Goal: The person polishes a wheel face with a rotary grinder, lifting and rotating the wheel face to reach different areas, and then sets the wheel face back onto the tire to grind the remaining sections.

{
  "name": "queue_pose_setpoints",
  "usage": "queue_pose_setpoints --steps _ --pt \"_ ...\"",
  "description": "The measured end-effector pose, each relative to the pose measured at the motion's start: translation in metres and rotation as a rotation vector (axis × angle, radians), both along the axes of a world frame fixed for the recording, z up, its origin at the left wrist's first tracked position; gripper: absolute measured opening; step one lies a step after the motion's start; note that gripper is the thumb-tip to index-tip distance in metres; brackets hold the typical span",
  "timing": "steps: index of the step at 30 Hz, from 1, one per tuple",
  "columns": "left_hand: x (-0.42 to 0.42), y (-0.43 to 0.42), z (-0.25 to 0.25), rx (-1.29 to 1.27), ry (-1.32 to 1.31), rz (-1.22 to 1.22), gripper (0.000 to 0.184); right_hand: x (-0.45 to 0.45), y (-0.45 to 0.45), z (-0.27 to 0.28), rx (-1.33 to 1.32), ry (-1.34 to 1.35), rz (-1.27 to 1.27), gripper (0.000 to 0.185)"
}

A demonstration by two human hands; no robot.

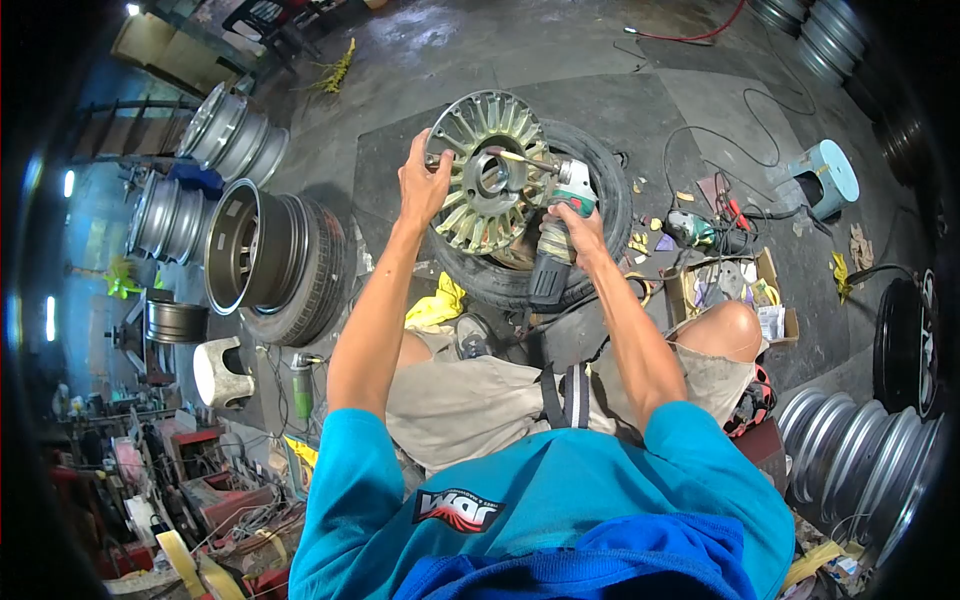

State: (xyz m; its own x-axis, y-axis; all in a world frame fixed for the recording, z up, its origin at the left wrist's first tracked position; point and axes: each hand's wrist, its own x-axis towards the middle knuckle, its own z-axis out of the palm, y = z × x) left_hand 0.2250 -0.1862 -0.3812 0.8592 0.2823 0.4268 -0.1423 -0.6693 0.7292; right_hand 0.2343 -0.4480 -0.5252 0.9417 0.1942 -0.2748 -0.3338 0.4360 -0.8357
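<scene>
A multi-spoke metal wheel rim [468, 215] is tilted up in front of me above a tire [600, 160] lying on the floor. My left hand [425, 180] grips the rim's left edge, thumb on the front side and fingers wrapped around. In my right hand [578, 228] is a green and black power tool [552, 262], held around its body. The tool's shaft and pale tip [510, 157] reach leftward across the spokes near the hub. Whether the tip touches the metal I cannot tell.
At left, a bronze rim [240, 245] rests on another tire [325, 270], near a white stool [222, 372]. On the right are a cardboard box [775, 275] of scraps, a second green power tool [690, 228], tangled cords [740, 160], a light-blue stool [828, 175] and stacked rims [860, 450].
</scene>
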Motion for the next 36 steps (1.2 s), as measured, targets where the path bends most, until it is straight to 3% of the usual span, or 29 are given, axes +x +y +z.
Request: queue_pose_setpoints --steps 6,9,15,17,22,28,36 --pt "-0.002 -0.003 0.005 -0.003 0.039 0.027 0.052 -0.008 -0.003 0.007 0.090 0.233 -0.020 0.031" --pt "-0.003 -0.002 0.005 0.047 0.057 0.030 0.052 0.007 0.016 -0.035 0.068 0.146 -0.100 0.033" --pt "-0.001 -0.004 0.007 0.029 0.036 0.023 0.052 0.004 0.019 -0.028 0.079 0.094 -0.062 0.034" --pt "-0.001 -0.003 0.005 0.015 0.059 0.037 0.053 0.002 0.016 -0.021 0.082 0.217 -0.131 0.032" --pt "0.002 -0.002 0.003 0.036 0.053 0.027 0.053 0.001 0.019 -0.014 0.156 0.212 -0.120 0.034" --pt "0.003 0.000 0.001 0.030 0.048 0.026 0.053 0.004 0.018 -0.013 0.012 0.041 -0.059 0.033" --pt "0.002 -0.003 0.004 -0.011 0.084 0.027 0.052 0.000 0.001 0.013 0.059 0.147 -0.009 0.031"
